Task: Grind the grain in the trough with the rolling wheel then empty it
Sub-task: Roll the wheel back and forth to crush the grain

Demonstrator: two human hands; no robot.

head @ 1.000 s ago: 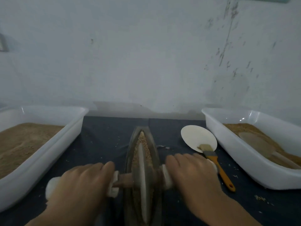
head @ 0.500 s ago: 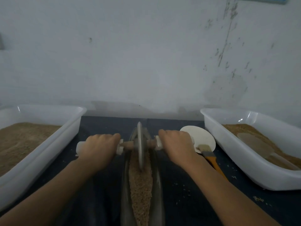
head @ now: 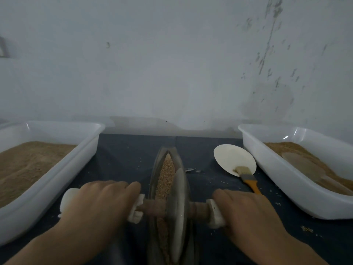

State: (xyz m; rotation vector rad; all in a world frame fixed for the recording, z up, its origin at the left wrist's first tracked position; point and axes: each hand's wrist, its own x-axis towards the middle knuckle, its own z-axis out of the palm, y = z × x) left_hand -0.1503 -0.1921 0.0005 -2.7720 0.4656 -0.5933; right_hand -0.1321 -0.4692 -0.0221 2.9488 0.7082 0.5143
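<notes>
Both hands, left (head: 99, 203) and right (head: 246, 211), grip the wheel's (head: 177, 207) handles, over grain (head: 167, 169) in the trough (head: 155, 169).

Tan-brown grain (head: 165, 175) in a grey trough (head: 155, 169) — white tubs (head: 63, 175) either side, dark blue tabletop (head: 122, 159) (white-flecked), orange-handled brush (head: 248, 178) — cream plate (head: 232, 156).

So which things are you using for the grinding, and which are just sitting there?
In use:
left hand and right hand, gripping the wheel's handles
wheel
trough
grain

Lying about:
brush, bristles on the plate
plate
left tub
right tub with a scoop in it
</notes>
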